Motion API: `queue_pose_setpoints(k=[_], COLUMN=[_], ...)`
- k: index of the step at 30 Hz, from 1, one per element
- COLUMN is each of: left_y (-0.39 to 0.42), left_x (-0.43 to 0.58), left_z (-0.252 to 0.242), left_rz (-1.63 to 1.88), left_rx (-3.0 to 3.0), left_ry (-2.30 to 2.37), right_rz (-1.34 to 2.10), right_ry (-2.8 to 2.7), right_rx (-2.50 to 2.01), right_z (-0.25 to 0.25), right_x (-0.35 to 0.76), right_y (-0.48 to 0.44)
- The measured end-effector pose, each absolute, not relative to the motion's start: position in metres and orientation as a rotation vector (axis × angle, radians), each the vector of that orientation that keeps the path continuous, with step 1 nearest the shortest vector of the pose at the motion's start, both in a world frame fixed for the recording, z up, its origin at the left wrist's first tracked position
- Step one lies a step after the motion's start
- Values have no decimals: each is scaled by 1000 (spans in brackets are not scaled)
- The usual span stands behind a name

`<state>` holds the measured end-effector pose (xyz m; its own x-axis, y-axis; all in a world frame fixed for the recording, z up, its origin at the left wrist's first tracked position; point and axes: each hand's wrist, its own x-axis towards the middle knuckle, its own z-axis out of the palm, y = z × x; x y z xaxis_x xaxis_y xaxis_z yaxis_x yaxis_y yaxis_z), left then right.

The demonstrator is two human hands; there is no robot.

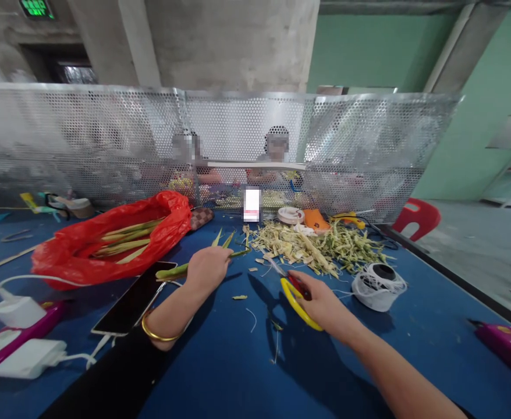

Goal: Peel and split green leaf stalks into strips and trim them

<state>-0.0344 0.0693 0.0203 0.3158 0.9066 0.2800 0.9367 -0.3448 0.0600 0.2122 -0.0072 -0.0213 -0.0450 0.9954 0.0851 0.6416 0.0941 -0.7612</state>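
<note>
My left hand (207,266), with a gold bangle at the wrist, is closed around a green plant stalk (172,273). The thick end of the stalk sticks out to the left, and thin leafy tips show beyond my fingers. My right hand (319,297) grips a pair of scissors (297,308) with red and yellow handles; their blades point away and to the left, apart from the stalk. A few small plant scraps (239,297) and bits of white thread (252,319) lie on the blue table (220,372) between my hands.
At left, a red plastic bag (63,256) holds long stalks, near a phone (128,299) and white chargers (31,358). A heap of plant trimmings (320,244) and a white thread spool (378,285) lie right. Behind a perforated metal screen (242,128) sit two people.
</note>
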Motion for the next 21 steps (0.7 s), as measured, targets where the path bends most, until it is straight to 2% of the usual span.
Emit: queue_pose_setpoints(k=[4, 13, 21], left_y=[66, 56, 49], left_x=[-31, -22, -13], left_z=[20, 26, 25], left_rz=[-375, -343, -291], left_rx=[-2403, -2394, -2466], left_ry=[-1711, -1668, -1541], right_rz=[747, 453, 489], right_ry=[-1729, -1898, -1856], right_rx=[-1583, -1826, -1852], right_z=[-17, -6, -2], right_x=[207, 197, 197], right_y=[-11, -26, -24])
